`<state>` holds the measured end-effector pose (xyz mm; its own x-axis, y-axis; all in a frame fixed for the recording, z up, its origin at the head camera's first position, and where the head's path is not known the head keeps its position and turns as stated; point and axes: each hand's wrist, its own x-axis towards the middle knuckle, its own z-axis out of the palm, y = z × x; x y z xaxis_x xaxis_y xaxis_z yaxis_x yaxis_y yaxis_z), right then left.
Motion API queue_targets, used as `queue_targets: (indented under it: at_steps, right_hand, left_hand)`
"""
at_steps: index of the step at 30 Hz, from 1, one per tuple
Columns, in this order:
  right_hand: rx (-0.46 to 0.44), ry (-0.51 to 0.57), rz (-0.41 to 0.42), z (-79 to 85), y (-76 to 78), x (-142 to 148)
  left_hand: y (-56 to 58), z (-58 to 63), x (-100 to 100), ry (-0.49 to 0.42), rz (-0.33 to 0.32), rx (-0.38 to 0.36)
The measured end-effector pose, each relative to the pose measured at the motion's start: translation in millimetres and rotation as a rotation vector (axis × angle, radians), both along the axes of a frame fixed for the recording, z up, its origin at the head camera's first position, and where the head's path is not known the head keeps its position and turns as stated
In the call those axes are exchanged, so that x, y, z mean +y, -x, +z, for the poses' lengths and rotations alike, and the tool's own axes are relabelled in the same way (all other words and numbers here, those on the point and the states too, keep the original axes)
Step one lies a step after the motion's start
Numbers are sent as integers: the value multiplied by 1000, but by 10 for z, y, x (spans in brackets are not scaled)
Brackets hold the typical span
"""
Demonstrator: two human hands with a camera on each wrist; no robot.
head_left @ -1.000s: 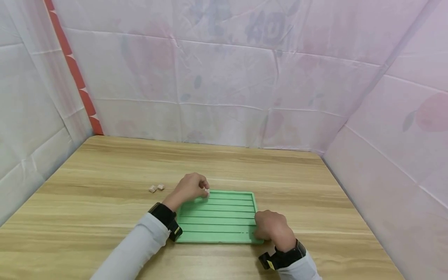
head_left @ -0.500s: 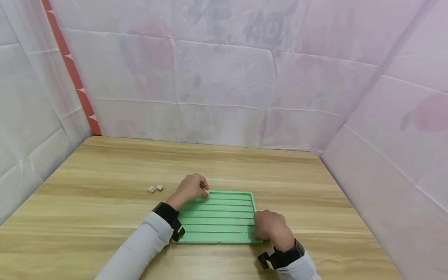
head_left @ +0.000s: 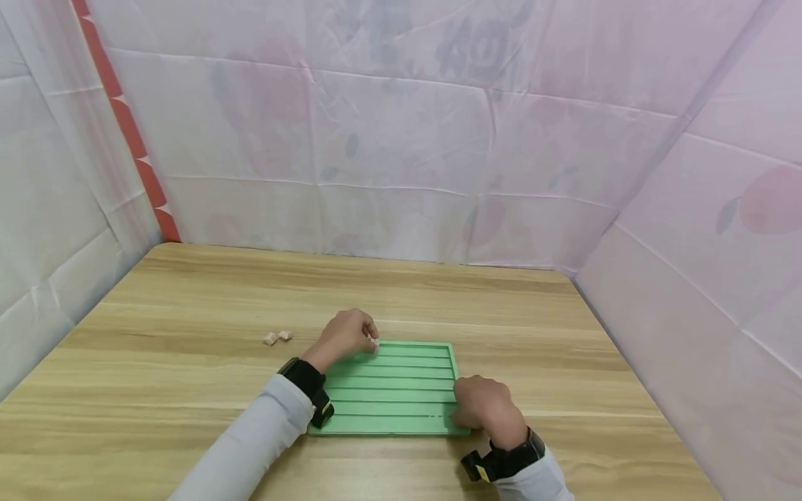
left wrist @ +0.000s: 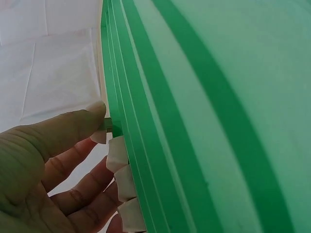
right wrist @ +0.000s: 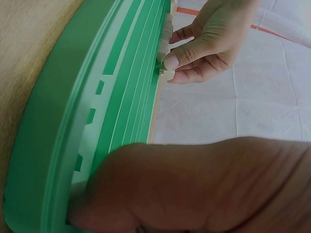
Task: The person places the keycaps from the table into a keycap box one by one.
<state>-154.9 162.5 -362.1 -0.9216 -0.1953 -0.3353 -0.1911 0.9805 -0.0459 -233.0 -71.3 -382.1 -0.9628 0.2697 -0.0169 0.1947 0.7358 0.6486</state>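
In the head view a green grooved tray (head_left: 395, 390) lies on the table. My left hand (head_left: 344, 337) is over its far left corner, pinching a small pale wooden block (left wrist: 108, 125) between thumb and finger at the far groove. Several similar blocks (left wrist: 125, 183) stand in a row along that groove beside my fingers, mostly hidden by the hand in the head view. At the tray's near right corner my right hand (head_left: 489, 410) grips the edge, fingers curled; its fingertips are partly hidden.
Two loose pale blocks (head_left: 278, 337) lie on the wooden table (head_left: 188, 390) to the left of the tray. White patterned sheets (head_left: 401, 139) stand behind the table and along both sides.
My left hand has shifted slightly to the right along the far groove, still pinching the block. The right hand keeps its place on the tray's corner.
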Motion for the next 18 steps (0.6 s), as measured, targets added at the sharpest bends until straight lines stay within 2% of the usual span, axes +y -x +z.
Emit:
queue_targets:
  at_steps: [12, 18]
  right_hand:
    - [1, -3, -1, 16, -6, -1]
    - [0, -6, -1, 23, -6, -5]
  left_hand:
    - [0, -9, 18, 33, 7, -8]
    - [6, -13, 22, 63, -22, 14]
